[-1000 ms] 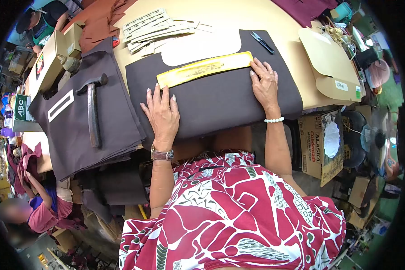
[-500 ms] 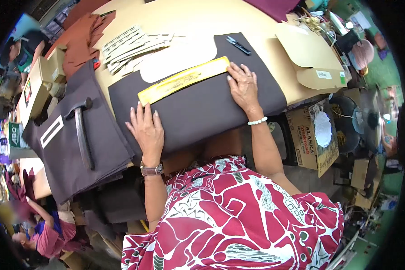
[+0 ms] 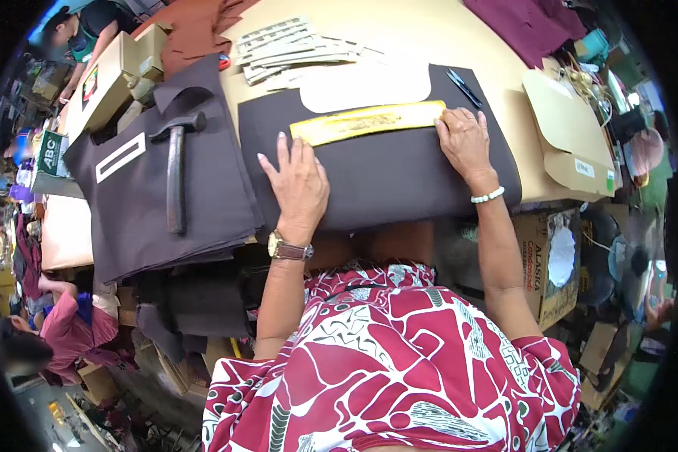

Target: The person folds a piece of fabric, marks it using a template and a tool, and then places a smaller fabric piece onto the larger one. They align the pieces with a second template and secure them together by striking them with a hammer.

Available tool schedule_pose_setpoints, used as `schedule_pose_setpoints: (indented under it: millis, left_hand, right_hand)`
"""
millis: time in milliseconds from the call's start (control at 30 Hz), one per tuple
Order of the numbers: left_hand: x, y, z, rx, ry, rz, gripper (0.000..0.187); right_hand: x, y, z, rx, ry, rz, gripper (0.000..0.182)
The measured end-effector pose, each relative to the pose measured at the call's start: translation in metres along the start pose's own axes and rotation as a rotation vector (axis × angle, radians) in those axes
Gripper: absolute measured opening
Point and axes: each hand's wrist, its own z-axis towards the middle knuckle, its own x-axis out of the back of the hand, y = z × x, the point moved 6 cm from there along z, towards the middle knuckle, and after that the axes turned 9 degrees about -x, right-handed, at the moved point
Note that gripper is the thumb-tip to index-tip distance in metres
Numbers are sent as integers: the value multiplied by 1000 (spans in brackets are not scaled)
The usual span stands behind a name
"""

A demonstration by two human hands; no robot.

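A dark brown fabric piece (image 3: 399,177) lies flat on the tan table (image 3: 429,38) in front of me. Across its upper part rests a long yellow template (image 3: 365,120). My left hand (image 3: 300,184) lies flat on the fabric, fingers spread, just below the template's left end. My right hand (image 3: 465,143) presses flat at the template's right end, fingertips touching it. Neither hand grips anything.
A hammer (image 3: 176,169) rests on a stack of dark fabric (image 3: 135,218) to the left. Paper strips (image 3: 286,45) and a pen (image 3: 465,88) lie farther back. Cardboard cutouts (image 3: 565,128) lie on the right, boxes (image 3: 113,71) on the far left. Other people work at the left.
Both hands have stayed flat on the fabric beside the yellow template; my left hand has shifted slightly toward the template. The head camera has swung.
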Motion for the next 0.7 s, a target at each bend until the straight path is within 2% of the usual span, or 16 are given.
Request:
schedule_pose_setpoints:
  millis: [133, 233, 267, 367, 500, 633, 700]
  left_hand:
    - [6, 5, 8, -56, 38, 33, 39]
    - [3, 8, 14, -86, -48, 58, 39]
    - [4, 8, 17, -83, -71, 27, 36]
    - [2, 10, 23, -97, -48, 24, 30]
    - [-3, 13, 28, -130, 41, -16, 22]
    - [-2, 15, 32, -66, -92, -149, 17]
    - [-1, 13, 31, -84, -21, -129, 15]
  right_hand:
    - [5, -15, 27, 29, -208, -201, 24]
    - [-3, -21, 65, 43, -222, -43, 23]
    - [0, -30, 78, 69, -121, 47, 21]
    - [-15, -61, 121, 76, -108, 397, 21]
    - [-54, -119, 170, 180, -132, 626, 23]
    - [-82, -153, 190, 294, -178, 591, 25]
    - [-89, -162, 192, 357, -239, 481, 25]
